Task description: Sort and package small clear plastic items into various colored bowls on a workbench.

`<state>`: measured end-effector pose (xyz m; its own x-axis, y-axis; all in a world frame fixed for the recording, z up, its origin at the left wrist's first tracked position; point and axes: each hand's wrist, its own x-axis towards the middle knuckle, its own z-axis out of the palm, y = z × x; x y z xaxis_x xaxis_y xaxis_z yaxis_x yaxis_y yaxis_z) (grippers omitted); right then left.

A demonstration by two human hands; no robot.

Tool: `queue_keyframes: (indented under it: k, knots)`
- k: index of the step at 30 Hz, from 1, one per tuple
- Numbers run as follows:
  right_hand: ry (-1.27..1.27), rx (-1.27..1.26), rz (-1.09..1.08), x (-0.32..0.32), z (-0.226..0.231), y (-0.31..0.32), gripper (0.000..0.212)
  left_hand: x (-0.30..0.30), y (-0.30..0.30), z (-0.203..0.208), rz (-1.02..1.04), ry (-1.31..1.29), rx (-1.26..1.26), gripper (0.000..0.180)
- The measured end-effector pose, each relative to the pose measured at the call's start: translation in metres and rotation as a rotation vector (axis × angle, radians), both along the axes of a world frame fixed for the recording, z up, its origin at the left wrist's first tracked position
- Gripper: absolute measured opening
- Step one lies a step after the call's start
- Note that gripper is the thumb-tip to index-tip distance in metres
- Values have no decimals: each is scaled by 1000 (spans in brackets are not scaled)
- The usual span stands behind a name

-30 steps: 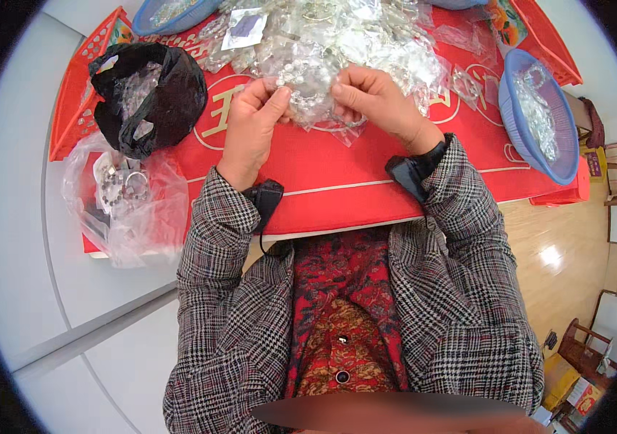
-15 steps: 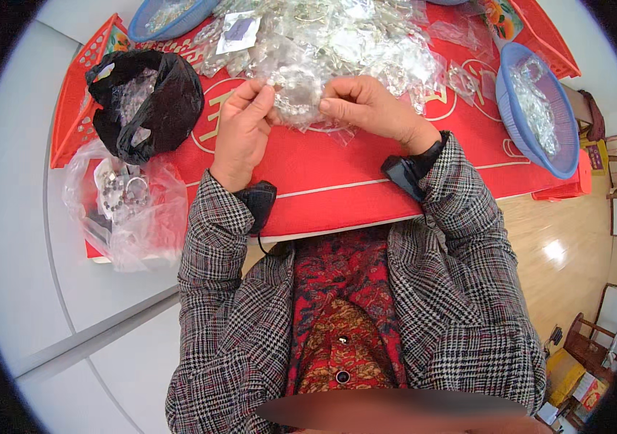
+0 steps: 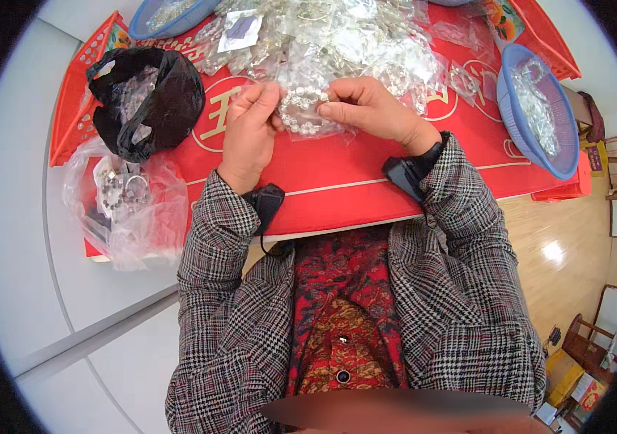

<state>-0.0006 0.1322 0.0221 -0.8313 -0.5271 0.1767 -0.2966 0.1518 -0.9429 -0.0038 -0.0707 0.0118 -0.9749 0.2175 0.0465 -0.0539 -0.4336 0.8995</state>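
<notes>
Between my hands, over the near edge of a heap of clear plastic packets [image 3: 366, 43], is a beaded bracelet [image 3: 301, 124] with pale, shiny beads in a loop. My left hand [image 3: 250, 130] is closed at its left side, thumb pressed to the fingers. From the right, my right hand [image 3: 373, 112] pinches the bracelet's upper right between thumb and forefinger. Clear plastic lies around and behind the beads; I cannot tell whether the bracelet is inside a packet.
A black plastic bag [image 3: 178, 101] stands left on the red tablecloth [image 3: 337, 192], above a clear bag [image 3: 156, 224] holding bracelets. Blue baskets [image 3: 565, 155] with packets stand right and far left. Red perforated baskets [image 3: 70, 108] flank the table.
The bracelet's loop now hangs lower and shows more plainly between my hands. My left hand has turned and shifted slightly right; my right hand has hardly moved.
</notes>
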Motion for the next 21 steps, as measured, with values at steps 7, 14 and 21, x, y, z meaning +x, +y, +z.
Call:
queue_keyframes:
  k: [7,14,21]
  knots:
    - [-91,-42,36,0,2,0,26,0,2,-2,44,-52,114,14]
    - [-150,-68,-16,-3,-2,0,24,-1,3,3,11,-130,68,17]
    - [-111,-65,-10,-7,-8,3,23,-1,4,-3,14,-27,-68,15]
